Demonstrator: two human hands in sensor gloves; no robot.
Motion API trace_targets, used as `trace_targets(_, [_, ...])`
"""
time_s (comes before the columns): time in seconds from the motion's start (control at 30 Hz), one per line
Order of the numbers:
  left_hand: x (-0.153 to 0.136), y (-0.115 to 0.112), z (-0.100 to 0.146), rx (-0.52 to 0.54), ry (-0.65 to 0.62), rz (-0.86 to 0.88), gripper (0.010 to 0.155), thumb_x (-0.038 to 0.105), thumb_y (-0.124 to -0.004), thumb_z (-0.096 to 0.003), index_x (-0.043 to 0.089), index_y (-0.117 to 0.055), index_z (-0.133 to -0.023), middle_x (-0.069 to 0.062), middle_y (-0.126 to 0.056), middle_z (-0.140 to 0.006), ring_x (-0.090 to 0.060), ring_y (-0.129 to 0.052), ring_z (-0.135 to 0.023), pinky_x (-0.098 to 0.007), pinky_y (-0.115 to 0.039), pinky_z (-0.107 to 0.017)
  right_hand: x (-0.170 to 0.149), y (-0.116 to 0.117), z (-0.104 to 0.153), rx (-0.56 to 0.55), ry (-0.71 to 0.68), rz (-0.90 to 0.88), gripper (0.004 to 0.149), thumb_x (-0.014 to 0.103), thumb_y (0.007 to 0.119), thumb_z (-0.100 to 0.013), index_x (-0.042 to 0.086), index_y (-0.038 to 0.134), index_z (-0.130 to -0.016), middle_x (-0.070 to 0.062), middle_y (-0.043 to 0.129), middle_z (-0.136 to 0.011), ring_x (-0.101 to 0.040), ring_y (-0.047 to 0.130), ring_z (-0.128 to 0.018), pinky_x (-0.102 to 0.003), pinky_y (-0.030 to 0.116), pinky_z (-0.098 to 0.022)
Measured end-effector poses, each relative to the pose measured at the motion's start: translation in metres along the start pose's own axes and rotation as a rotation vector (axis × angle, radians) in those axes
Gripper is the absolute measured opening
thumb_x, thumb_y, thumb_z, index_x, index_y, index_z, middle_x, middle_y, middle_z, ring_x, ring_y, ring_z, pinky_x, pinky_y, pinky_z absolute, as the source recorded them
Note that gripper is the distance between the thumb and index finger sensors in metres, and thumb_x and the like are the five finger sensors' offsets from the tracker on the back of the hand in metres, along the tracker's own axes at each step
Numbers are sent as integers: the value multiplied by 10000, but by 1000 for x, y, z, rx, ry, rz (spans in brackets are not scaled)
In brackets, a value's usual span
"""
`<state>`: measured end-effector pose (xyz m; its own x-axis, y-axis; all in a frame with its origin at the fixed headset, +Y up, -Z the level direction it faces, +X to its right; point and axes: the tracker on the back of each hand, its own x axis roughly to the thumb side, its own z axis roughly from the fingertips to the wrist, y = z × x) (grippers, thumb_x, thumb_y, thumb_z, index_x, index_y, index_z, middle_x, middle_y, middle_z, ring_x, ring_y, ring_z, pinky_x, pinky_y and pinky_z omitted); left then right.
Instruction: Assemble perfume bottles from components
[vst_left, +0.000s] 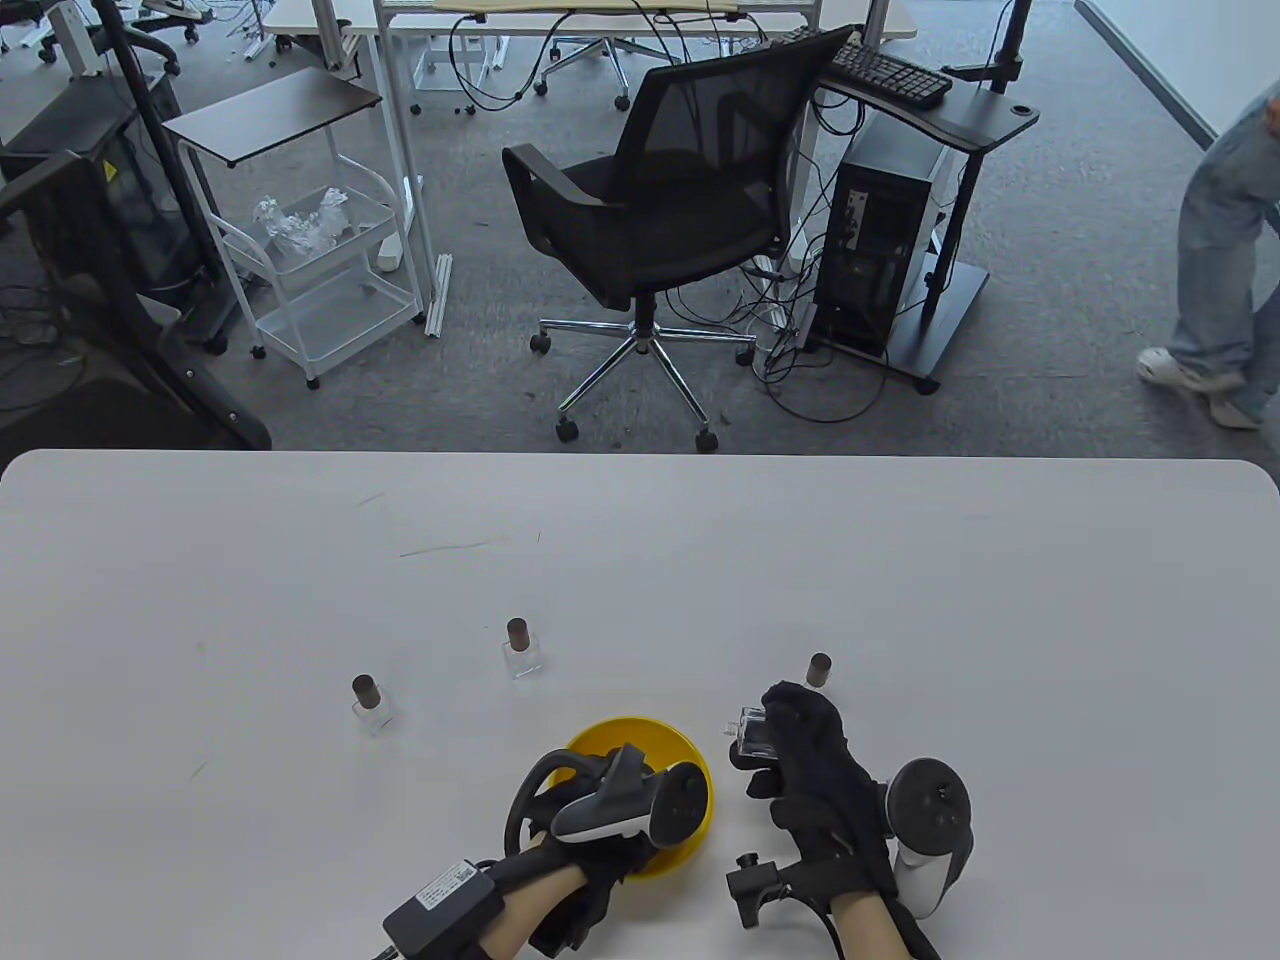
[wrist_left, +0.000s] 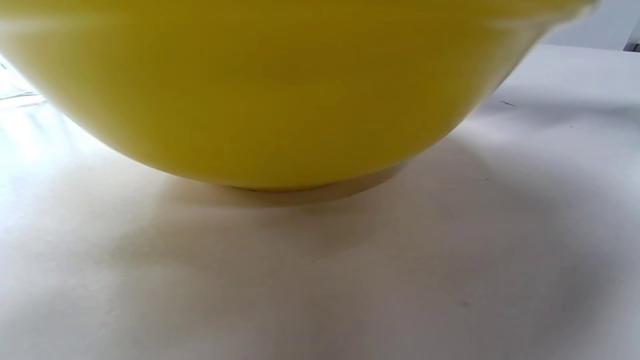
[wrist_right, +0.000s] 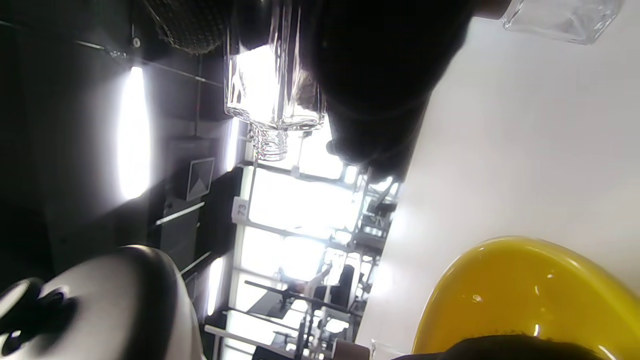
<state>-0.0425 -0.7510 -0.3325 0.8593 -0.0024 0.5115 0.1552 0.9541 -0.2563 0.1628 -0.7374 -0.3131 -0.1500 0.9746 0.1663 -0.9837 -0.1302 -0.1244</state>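
Right hand (vst_left: 815, 775) grips an uncapped glass bottle (vst_left: 752, 735), left hand (vst_left: 590, 830) in the yellow bowl (vst_left: 690, 760), grip unclear; next probably needs the loose cap (vst_left: 819, 670).

The far half of the table (vst_left: 900, 560) lies bare, as do its left and right ends. Nearer, two capped bottles (vst_left: 522, 648) (vst_left: 371, 704), a loose brown cap (vst_left: 819, 670) and the yellow bowl (vst_left: 690, 760) stand apart, with open gaps between them.
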Motion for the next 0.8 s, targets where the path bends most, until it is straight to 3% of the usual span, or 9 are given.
trace_targets(0.13, [-12,4,4,30,-30,131,482,337,-834,-521,206,-758,-978,-83,-845,-915,-345,-774,-876,-510,-671,-691,-4,2,1,13,23,-2,450,378,629,-646,122,580,-1012,-153,803,-853,-377,974,-579,-299,882,-337])
trace_targets(0.5, [-55,33,39,391,-49,558,539,311,-707,-575,160,-605,-1082,-126,-748,-959,-370,-776,-850,-496,-707,-655,-8,8,2,53,66,-45,452,379,625,-647,116,579,-1012,-158,805,-852,-373,977,-580,-297,885,-333])
trace_targets(0.8, [-68,34,56,485,-74,819,520,315,-681,-585,172,-568,-1071,-124,-694,-983,-368,-745,-869,-492,-688,-672,-8,15,3,101,97,-118,454,380,617,-652,111,569,-1015,-161,798,-858,-370,975,-588,-294,885,-339])
